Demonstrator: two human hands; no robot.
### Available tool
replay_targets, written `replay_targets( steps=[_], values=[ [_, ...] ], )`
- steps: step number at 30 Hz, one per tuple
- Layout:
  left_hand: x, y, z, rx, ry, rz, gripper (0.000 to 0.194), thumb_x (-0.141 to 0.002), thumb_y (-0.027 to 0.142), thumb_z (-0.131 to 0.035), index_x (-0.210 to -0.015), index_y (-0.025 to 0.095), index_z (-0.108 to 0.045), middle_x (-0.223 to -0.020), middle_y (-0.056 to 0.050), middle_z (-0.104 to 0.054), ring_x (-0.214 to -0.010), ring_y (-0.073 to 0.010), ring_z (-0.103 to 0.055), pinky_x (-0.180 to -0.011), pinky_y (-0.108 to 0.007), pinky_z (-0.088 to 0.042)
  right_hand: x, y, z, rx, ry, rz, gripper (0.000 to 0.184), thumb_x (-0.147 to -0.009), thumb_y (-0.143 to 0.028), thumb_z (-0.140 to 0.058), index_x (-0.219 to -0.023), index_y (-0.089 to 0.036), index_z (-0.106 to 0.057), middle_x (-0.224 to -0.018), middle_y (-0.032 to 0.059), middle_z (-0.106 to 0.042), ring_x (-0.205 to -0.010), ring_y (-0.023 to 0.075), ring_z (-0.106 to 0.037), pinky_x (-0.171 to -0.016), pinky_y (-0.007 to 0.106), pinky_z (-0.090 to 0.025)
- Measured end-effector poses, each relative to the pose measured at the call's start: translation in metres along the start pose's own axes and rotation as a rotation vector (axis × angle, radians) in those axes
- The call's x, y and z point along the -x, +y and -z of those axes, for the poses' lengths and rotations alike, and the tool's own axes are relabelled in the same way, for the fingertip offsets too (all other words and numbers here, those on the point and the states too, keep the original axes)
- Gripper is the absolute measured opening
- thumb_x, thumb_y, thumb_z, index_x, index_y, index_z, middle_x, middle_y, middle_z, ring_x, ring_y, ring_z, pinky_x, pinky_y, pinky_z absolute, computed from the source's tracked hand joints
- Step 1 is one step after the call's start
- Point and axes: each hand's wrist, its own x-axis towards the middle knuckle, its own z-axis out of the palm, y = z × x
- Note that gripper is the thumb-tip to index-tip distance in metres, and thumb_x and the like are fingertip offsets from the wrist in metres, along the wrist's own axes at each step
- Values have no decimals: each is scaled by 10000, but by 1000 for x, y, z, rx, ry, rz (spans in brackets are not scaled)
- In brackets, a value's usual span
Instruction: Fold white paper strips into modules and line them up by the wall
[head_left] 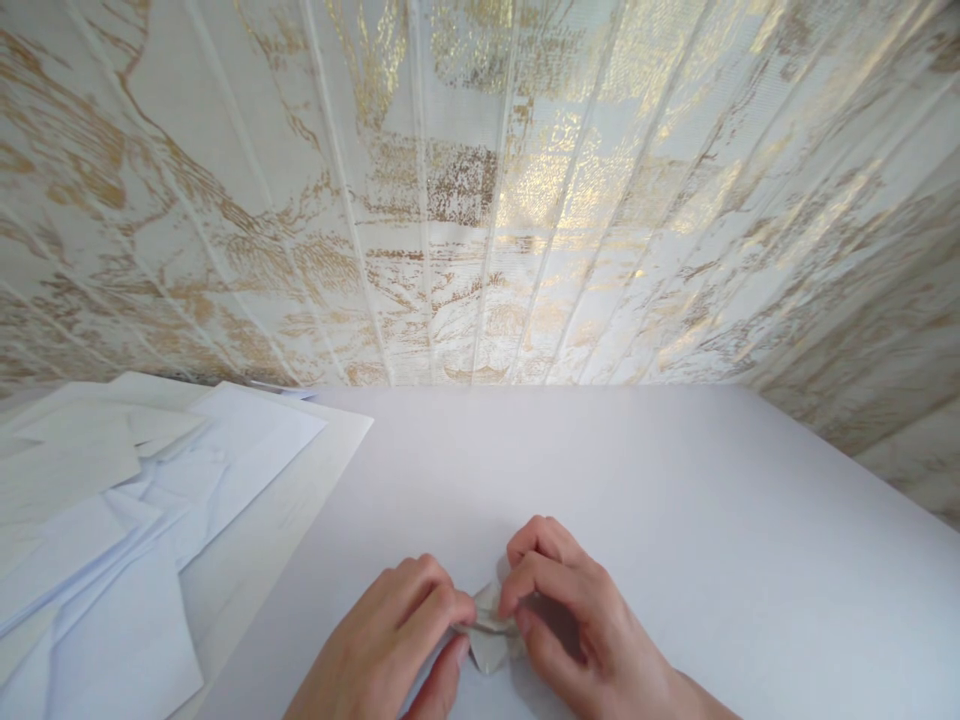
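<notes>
Folded paper [489, 656]: one, small, creased, pointed
Left hand [390, 630]: pinching its left side
Right hand [589, 610]: pinching its right side
Loose sheets [124, 620]: several, overlapping, lying left of it

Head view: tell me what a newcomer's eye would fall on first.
Probably the gold-patterned backdrop, gleaming across the upper half. Low in the middle, the left hand and right hand pinch a small folded paper. Loose paper sheets lie heaped at the left edge.
</notes>
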Motion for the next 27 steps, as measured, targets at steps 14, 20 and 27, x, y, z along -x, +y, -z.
replay_targets(
  steps=[14,20,27],
  values=[
    [-2,-7,0,-62,13,11,78,-928,198,-522,-889,255,-484,-855,37,-584,-777,-155,-572,-706,-244,-453,-2,1,-4,211,3,-83,188,-758,-13,-565,-808,-189,-609,-848,32,-601,-798,202,-521,-749,367,-421],
    [-3,-10,3,11,72,85,143,-899,160,-533,-806,252,-476,-903,51,-645,-801,-124,-621,-721,-203,-472,-3,5,1,157,-67,-44,297,-734,-69,-746,-993,-205,-692,-1002,45,-657,-886,206,-557,-827,362,-445],
    [0,-10,-1,236,75,221,150,-933,269,-511,-789,259,-471,-880,87,-700,-772,-79,-670,-722,-132,-472,-4,7,1,17,10,-43,87,-837,-129,-684,-847,-209,-650,-896,25,-687,-838,181,-602,-782,307,-469]
  ],
)
